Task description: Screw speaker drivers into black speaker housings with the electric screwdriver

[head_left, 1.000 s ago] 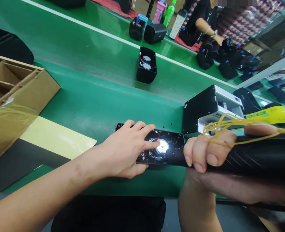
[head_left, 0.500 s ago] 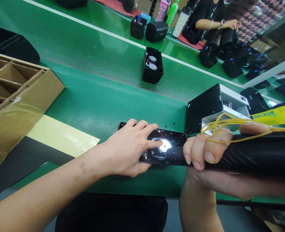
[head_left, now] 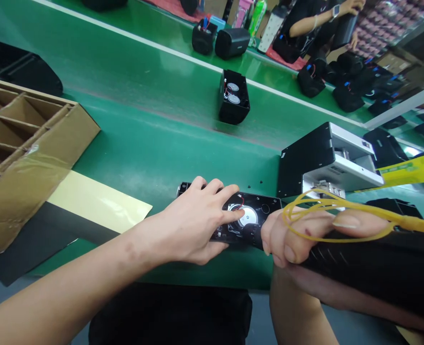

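A flat black panel (head_left: 267, 203) with a round silver speaker (head_left: 248, 216) and thin wires lies on the green bench. My left hand (head_left: 200, 218) spans its left part, thumb at the near edge, fingers spread over the top and one fingertip by the speaker. Wrapped around a thick black power tool (head_left: 370, 268) is my right hand (head_left: 301, 235). The tool's dark round nose (head_left: 253, 234) is over the panel beside the speaker, and its tip is hidden. A looped yellow cord (head_left: 326, 201) hangs across my right fingers.
Right of the panel stands a black and silver machine (head_left: 305, 158). An open black speaker box (head_left: 234, 98) sits further back. On the left are a divided cardboard box (head_left: 53, 143) and a pale yellow sheet (head_left: 100, 201). A co-worker's arm (head_left: 314, 24) shows across the bench (head_left: 143, 129).
My right hand has brought the tool left and lower, its nose now over the panel. My left hand keeps its hold. The co-worker's hands have moved up, with a dark object between them.
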Demonstrator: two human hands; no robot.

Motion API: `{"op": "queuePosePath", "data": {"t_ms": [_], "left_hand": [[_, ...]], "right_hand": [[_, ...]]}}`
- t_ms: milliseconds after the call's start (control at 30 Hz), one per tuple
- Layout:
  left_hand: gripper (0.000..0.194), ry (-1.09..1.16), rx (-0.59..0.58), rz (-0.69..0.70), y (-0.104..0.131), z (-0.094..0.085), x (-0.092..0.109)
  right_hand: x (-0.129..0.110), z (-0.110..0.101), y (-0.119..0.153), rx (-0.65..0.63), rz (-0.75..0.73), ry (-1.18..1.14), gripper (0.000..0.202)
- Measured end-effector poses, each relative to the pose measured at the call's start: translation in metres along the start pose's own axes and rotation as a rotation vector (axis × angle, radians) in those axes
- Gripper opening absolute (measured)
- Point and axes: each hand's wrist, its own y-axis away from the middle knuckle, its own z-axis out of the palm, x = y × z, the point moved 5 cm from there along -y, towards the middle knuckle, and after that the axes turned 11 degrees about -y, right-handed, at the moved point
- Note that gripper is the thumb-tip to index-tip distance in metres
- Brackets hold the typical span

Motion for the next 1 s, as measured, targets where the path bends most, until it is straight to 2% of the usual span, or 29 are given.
{"op": "queuePosePath", "data": {"t_ms": [133,233,300,467,600,733,767,900,933,1000], "left_hand": [[0.051,0.007,0.005,-0.005,0.001,0.000,0.000],[0.050,0.013,0.010,-0.009,0.001,0.001,0.000],[0.049,0.011,0.013,-0.008,0.000,0.001,0.000],[0.047,0.004,0.012,-0.008,0.000,0.001,0.001],[0.048,0.003,0.010,-0.002,0.000,0.000,0.002],[0.049,-0.004,0.014,-0.007,0.000,-0.001,0.001],[0.049,-0.001,0.017,-0.009,0.000,-0.002,0.001],[0.052,0.026,0.025,-0.014,0.002,-0.001,0.001],[0.053,0.029,0.026,-0.017,0.003,-0.001,0.001],[0.057,0.028,0.026,-0.026,0.003,0.001,0.001]], "right_hand": [[0.001,-0.004,0.000,0.087,0.059,-0.061,0.038],[0.005,-0.003,-0.003,0.063,0.126,-0.108,0.046],[0.005,0.000,-0.007,-0.013,0.177,-0.109,0.050],[0.008,0.006,-0.011,-0.255,0.439,-0.082,0.055],[0.006,-0.002,-0.013,-0.266,0.403,-0.069,0.055],[0.010,-0.002,-0.009,-0.374,0.358,-0.061,0.054],[0.012,-0.001,-0.008,-0.339,0.334,-0.064,0.051],[0.013,-0.002,0.002,0.054,0.145,-0.075,0.044],[0.011,-0.001,0.005,0.116,0.096,-0.073,0.043],[0.003,-0.003,0.009,0.141,0.018,-0.069,0.032]]}}
